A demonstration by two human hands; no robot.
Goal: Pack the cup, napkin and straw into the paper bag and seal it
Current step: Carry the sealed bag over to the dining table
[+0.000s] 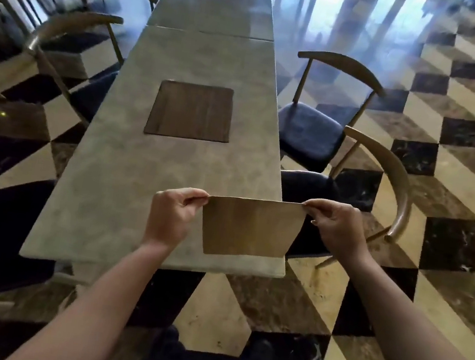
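A brown paper bag (249,228) is held up over the near right corner of the long grey table (127,170), its flat side facing me. My left hand (171,215) pinches the bag's top left corner between thumb and fingers. My right hand (335,227) pinches the top right corner the same way. The bag's top edge is stretched straight between both hands. No cup, napkin or straw shows anywhere in view; whether anything is inside the bag cannot be seen.
A dark brown square mat (191,111) lies in the middle of the table. Wooden chairs with dark seats (313,129) stand along both sides, one close at the right (394,183). The floor is a checkered tile pattern.
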